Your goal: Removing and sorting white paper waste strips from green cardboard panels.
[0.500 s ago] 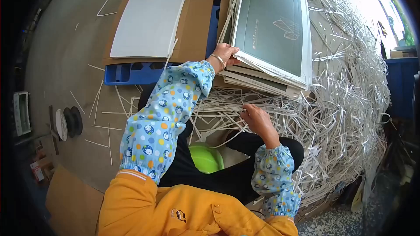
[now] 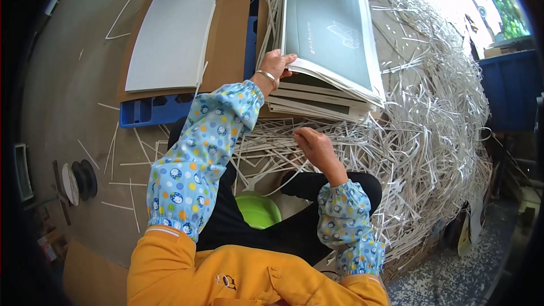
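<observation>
A stack of large dark green printed sheets with white margins lies ahead of me, right of centre. My left hand, a bangle at its wrist, grips the near left corner of the upper sheets. Their near edge bows upward, and a dark gap shows above the lower sheets. My right hand hangs over a tangle of white paper strips in front of the stack. Its fingers are curled in, and whatever they may hold is hidden.
White sheets lie on brown cardboard over a blue pallet at left. A big heap of paper strips fills the right side. A green basin sits between my legs. A blue bin stands far right.
The near edge of the upper sheets has risen in my left hand, widening the gap beneath. My right hand stays low with curled fingers. The whole view has shifted slightly.
</observation>
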The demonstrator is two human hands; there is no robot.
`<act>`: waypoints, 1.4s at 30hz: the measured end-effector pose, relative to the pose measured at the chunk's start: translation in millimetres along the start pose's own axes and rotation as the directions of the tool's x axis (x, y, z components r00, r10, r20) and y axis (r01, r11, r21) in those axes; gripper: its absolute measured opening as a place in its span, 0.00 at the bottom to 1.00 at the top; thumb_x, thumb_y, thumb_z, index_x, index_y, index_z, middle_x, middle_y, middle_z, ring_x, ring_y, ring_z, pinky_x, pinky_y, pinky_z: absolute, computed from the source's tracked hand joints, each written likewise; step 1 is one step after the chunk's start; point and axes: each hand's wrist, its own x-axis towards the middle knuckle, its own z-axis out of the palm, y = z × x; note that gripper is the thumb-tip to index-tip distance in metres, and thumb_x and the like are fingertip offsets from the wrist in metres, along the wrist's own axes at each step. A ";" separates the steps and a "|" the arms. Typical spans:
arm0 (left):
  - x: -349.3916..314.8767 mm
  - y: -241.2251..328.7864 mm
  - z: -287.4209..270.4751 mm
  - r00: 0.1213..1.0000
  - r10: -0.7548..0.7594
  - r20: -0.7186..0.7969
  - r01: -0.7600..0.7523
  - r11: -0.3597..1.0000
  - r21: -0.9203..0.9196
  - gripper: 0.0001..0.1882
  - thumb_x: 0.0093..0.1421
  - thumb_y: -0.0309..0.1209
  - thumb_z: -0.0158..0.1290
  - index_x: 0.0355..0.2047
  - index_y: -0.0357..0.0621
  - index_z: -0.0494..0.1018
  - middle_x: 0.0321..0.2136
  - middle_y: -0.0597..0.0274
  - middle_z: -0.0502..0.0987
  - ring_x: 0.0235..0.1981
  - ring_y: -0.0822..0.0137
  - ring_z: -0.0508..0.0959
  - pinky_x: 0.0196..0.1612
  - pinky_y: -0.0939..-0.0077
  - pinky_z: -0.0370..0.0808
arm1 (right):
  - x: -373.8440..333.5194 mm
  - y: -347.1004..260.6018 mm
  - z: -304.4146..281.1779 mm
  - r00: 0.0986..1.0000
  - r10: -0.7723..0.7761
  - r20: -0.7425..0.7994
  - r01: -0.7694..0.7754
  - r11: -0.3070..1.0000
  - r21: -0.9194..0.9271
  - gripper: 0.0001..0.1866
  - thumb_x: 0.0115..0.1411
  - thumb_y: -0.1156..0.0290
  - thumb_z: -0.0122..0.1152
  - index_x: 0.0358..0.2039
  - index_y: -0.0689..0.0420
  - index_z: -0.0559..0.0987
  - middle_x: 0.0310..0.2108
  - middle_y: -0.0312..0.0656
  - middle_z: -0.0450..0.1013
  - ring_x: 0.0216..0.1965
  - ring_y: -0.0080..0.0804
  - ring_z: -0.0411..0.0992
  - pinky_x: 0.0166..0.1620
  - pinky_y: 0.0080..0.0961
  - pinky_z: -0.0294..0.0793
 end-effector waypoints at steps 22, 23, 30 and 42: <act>-110.5 -166.4 -136.5 0.973 -0.151 -0.173 0.194 0.945 0.265 0.16 0.49 0.34 0.52 0.33 0.38 0.63 0.27 0.58 0.69 0.25 0.67 0.70 0.21 0.71 0.68 | -60.8 187.4 -31.6 0.638 0.756 0.145 -0.670 0.453 0.588 0.31 0.48 0.49 0.56 0.39 0.67 0.69 0.28 0.44 0.69 0.23 0.28 0.68 0.26 0.24 0.67; -108.5 -170.8 -136.1 0.956 -0.232 -0.177 0.269 0.935 0.229 0.18 0.48 0.34 0.53 0.34 0.34 0.62 0.28 0.55 0.69 0.28 0.65 0.70 0.26 0.68 0.69 | -62.9 175.3 -29.9 0.674 0.713 0.193 -0.602 0.380 0.702 0.30 0.49 0.53 0.57 0.42 0.67 0.68 0.30 0.44 0.71 0.27 0.29 0.70 0.27 0.24 0.69; -112.2 -153.9 -137.3 0.978 0.008 -0.208 0.081 0.905 0.418 0.18 0.44 0.31 0.55 0.32 0.33 0.65 0.29 0.54 0.71 0.31 0.63 0.71 0.36 0.71 0.68 | -65.1 91.7 -54.6 0.710 0.697 0.106 -0.525 0.423 0.739 0.19 0.50 0.67 0.58 0.39 0.66 0.68 0.33 0.45 0.71 0.30 0.31 0.71 0.33 0.25 0.72; -242.7 -76.9 -82.8 0.559 0.376 0.739 -0.702 -0.260 0.663 0.35 0.39 0.40 0.58 0.49 0.46 0.62 0.48 0.54 0.64 0.51 0.57 0.62 0.52 0.64 0.58 | -102.4 -40.2 47.4 0.689 0.724 -0.013 -0.081 0.094 0.992 0.13 0.51 0.77 0.54 0.39 0.65 0.69 0.34 0.45 0.71 0.33 0.33 0.72 0.37 0.27 0.73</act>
